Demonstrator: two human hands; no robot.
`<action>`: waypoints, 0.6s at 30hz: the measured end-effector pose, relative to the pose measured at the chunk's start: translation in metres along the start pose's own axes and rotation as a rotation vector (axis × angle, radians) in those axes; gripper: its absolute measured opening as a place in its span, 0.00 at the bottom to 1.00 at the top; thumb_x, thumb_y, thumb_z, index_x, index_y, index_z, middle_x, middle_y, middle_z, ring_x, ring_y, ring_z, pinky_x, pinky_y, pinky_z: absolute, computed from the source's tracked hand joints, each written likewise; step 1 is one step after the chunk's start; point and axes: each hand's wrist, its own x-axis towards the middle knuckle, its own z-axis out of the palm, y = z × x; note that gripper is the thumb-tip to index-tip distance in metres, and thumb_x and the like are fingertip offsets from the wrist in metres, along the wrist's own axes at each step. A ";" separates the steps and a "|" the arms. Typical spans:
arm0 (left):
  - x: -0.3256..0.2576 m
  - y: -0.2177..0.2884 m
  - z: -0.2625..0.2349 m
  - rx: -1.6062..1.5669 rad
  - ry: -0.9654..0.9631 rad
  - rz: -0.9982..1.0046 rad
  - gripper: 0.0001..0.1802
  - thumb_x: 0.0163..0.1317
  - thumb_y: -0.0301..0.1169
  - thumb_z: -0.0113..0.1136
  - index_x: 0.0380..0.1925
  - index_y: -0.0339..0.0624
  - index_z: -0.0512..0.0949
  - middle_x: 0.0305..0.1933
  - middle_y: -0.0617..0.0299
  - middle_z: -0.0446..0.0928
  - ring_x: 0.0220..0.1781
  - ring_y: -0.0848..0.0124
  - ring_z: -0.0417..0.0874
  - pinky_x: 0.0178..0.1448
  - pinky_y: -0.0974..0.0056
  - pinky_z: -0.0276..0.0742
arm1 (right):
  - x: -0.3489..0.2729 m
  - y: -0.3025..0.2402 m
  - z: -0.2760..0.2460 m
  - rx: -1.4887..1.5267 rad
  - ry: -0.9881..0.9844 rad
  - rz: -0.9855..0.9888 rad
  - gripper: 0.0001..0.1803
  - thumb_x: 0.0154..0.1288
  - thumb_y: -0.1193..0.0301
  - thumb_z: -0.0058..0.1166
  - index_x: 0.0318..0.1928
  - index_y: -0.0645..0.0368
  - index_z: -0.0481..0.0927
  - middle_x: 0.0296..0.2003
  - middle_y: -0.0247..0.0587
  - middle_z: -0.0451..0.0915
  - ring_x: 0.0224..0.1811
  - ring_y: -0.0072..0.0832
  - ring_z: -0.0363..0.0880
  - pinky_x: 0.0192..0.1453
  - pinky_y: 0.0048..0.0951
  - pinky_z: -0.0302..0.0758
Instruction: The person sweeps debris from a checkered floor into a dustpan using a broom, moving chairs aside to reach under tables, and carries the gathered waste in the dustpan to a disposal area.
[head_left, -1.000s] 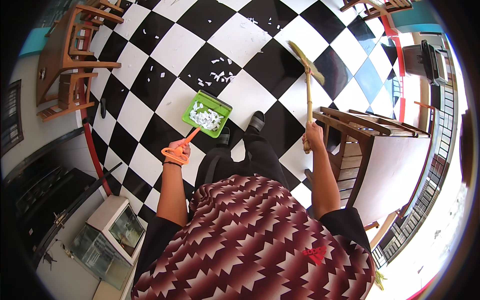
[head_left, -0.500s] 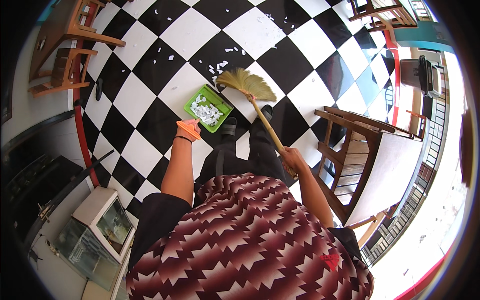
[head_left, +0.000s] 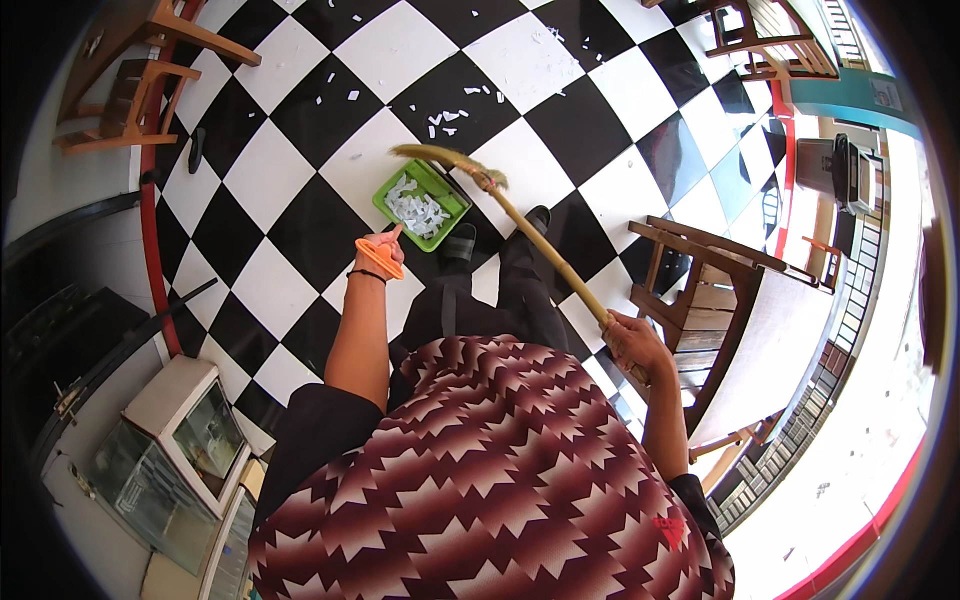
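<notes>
My left hand point(head_left: 384, 248) is closed around the orange handle point(head_left: 394, 266) of a green dustpan point(head_left: 438, 182), a finger pointing toward the pan. White paper scraps point(head_left: 415, 211) lie heaped inside the pan. In my right hand point(head_left: 638, 344) is the upper end of a broom's bamboo stick point(head_left: 550, 252), slanting down and leftward. The broom's straw head point(head_left: 440, 157) is turned narrow side up, just beyond the pan's far edge; whether it touches the floor I cannot tell. Farther off, loose paper scraps point(head_left: 447, 117) are scattered over the black and white tiles.
A wooden bench and white-topped table point(head_left: 765, 350) stand close on my right. Wooden chairs point(head_left: 130, 105) are at the far left, another point(head_left: 770, 40) at the far right. A glass cabinet point(head_left: 205, 435) stands at the near left. A dark sandal point(head_left: 196, 150) lies by the left wall.
The broom head has swung left and turned edge-on, from beside the dustpan to behind its far edge. My right hand has moved right and slightly nearer. The dustpan has barely shifted.
</notes>
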 end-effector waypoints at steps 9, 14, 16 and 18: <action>-0.015 -0.015 -0.029 -0.021 0.001 0.113 0.24 0.63 0.31 0.40 0.59 0.35 0.62 0.16 0.67 0.64 0.13 0.79 0.66 0.18 0.77 0.65 | 0.070 -0.004 0.045 0.128 0.275 -0.067 0.16 0.68 0.61 0.41 0.35 0.63 0.74 0.15 0.37 0.69 0.11 0.25 0.69 0.14 0.27 0.67; -0.008 -0.001 -0.050 -0.257 -0.049 0.055 0.18 0.63 0.31 0.44 0.48 0.28 0.64 0.20 0.63 0.64 0.14 0.75 0.65 0.18 0.74 0.65 | 0.113 -0.011 0.086 -0.025 0.270 -0.127 0.16 0.67 0.64 0.43 0.33 0.67 0.73 0.14 0.43 0.71 0.13 0.31 0.74 0.15 0.33 0.70; -0.009 0.000 -0.047 -0.283 0.005 0.082 0.12 0.63 0.30 0.46 0.39 0.30 0.65 0.20 0.63 0.63 0.14 0.75 0.65 0.18 0.74 0.64 | 0.115 -0.011 0.089 -0.099 0.185 -0.080 0.16 0.67 0.64 0.43 0.32 0.67 0.73 0.14 0.43 0.71 0.13 0.32 0.75 0.16 0.35 0.71; -0.010 0.001 -0.047 -0.279 0.001 0.105 0.09 0.63 0.30 0.47 0.30 0.36 0.61 0.20 0.62 0.63 0.14 0.73 0.65 0.18 0.73 0.63 | 0.118 -0.002 0.093 -0.289 0.141 -0.159 0.18 0.66 0.62 0.44 0.33 0.69 0.74 0.19 0.51 0.75 0.19 0.42 0.79 0.25 0.40 0.75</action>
